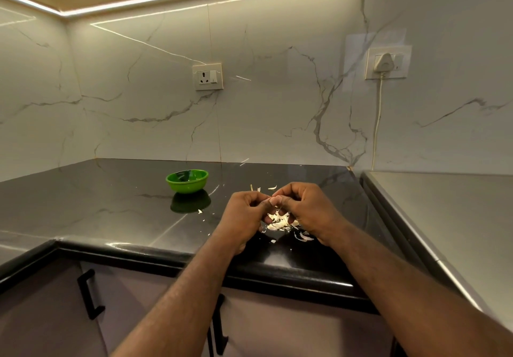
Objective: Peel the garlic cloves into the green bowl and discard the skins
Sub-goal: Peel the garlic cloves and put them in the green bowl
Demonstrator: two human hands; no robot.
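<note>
My left hand (244, 212) and my right hand (308, 209) meet above the black counter, fingers curled, fingertips pinching a small garlic clove (273, 200) between them; the clove is mostly hidden by my thumbs. Under the hands lies a pile of pale garlic skins (280, 223), with loose bits scattered around. The green bowl (187, 181) stands upright on the counter to the left and behind my hands, well apart from them. Its inside is hard to make out.
The glossy black counter (111, 212) runs into a corner with marble walls. A raised grey surface (449, 212) borders it on the right. Wall sockets (208, 76) and a plugged cable (377, 123) hang behind. Cabinet handles (88, 295) sit below the front edge.
</note>
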